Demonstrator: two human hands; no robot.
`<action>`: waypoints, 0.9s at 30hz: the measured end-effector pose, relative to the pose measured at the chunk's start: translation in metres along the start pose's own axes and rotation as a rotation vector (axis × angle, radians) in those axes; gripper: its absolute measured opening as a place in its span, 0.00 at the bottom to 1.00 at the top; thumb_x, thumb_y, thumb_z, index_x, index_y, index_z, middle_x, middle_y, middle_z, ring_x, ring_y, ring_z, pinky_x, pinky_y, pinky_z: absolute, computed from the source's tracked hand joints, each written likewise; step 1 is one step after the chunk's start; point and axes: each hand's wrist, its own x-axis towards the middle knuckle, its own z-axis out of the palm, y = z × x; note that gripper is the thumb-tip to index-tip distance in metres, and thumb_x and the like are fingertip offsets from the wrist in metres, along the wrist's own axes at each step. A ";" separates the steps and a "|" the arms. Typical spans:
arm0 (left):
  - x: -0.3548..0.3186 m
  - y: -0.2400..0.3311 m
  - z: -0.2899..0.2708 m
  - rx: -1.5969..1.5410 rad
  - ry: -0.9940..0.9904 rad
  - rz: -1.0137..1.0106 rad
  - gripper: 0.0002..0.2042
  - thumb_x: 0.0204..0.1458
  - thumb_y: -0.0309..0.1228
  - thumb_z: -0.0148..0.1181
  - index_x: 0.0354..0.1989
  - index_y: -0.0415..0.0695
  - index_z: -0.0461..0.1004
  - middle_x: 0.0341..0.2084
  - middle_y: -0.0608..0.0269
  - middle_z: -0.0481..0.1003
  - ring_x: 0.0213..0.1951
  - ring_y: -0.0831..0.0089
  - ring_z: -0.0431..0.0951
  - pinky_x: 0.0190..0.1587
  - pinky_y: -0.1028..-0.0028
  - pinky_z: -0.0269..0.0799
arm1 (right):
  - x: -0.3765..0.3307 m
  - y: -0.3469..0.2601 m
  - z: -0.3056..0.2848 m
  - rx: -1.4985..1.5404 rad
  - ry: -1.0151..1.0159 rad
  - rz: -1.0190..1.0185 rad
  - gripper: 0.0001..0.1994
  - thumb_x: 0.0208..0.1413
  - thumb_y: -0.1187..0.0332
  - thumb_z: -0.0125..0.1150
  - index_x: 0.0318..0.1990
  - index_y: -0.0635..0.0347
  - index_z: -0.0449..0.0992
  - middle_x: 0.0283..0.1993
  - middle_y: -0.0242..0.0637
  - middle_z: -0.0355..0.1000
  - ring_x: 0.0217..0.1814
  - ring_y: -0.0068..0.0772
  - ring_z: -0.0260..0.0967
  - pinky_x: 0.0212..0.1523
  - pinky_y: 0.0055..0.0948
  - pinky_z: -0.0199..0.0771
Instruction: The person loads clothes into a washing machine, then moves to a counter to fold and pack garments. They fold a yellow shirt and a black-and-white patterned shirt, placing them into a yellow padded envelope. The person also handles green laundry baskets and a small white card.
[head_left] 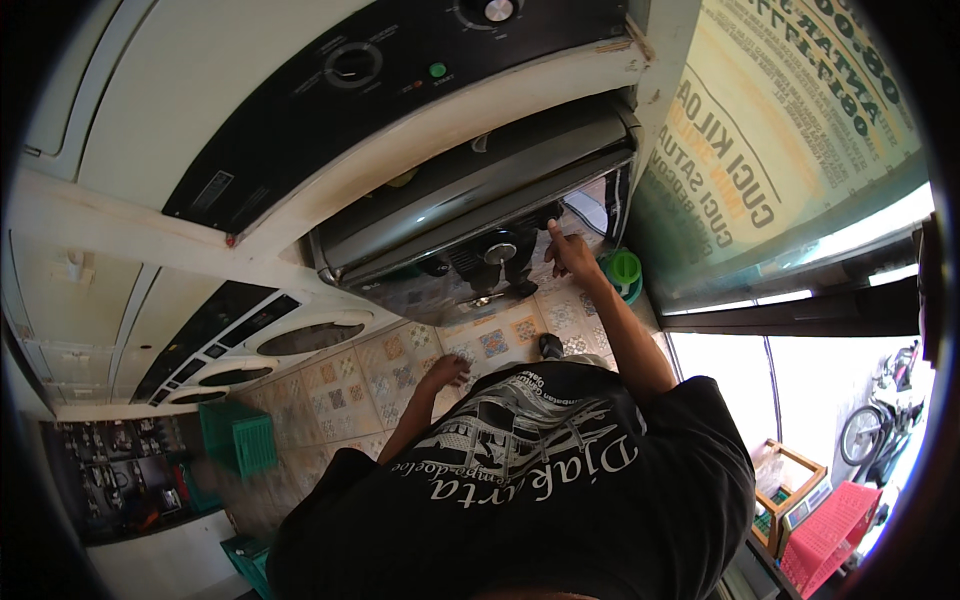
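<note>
While the right hand (572, 255) reaches out at arm's length, its forefinger points at the lower edge of the glossy grey door (470, 200). The other fingers are loosely curled, so its grip clamps on nothing. Whether the fingertip touches the door's rim or stops just short of it I cannot tell. The door hangs open from the front of a cream machine with a black control panel (400, 60). A dark round knob (497, 250) sits just beside the pointing finger.

The left hand (447, 370) hangs low by the person's side. Its grip is apart and empty, the fingers slack above the patterned tile floor (390, 380).

As I judge it, the step in hand is at the door itself, with the hand meeting its edge and not yet taking hold. Any swing of the door would call for the fingers to hook round the rim first, and for the body to stand clear of its arc.

A green round tub (624, 268) stands on the floor just beyond the right wrist, and one foot (551, 346) shows below it. Further left, a row of round machine openings (300, 338) runs along the wall, with a green basket (240, 435) on the floor near them. A red basket (830, 535) sits far right by the bright window.
</note>
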 end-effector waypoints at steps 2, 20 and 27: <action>-0.015 0.051 -0.007 -0.103 -0.073 0.087 0.14 0.53 0.40 0.53 0.38 0.40 0.68 0.32 0.61 0.74 0.30 0.73 0.76 0.31 0.74 0.73 | -0.003 -0.003 0.001 0.000 0.009 -0.026 0.38 0.52 0.34 0.36 0.18 0.67 0.72 0.09 0.34 0.60 0.13 0.30 0.67 0.15 0.24 0.64; -0.076 0.311 -0.082 0.772 1.081 0.866 0.12 0.51 0.40 0.55 0.36 0.44 0.70 0.35 0.58 0.69 0.44 0.57 0.68 0.42 0.52 0.64 | -0.121 0.248 -0.060 -0.190 0.140 0.236 0.31 0.56 0.45 0.41 0.20 0.65 0.76 0.09 0.39 0.65 0.10 0.30 0.66 0.16 0.29 0.66; -0.070 0.304 -0.083 0.766 1.028 0.924 0.13 0.50 0.42 0.55 0.29 0.43 0.70 0.33 0.57 0.68 0.41 0.57 0.68 0.41 0.58 0.66 | -0.264 0.399 -0.036 0.054 0.515 0.705 0.28 0.57 0.47 0.43 0.19 0.67 0.70 0.15 0.39 0.67 0.11 0.34 0.65 0.11 0.31 0.65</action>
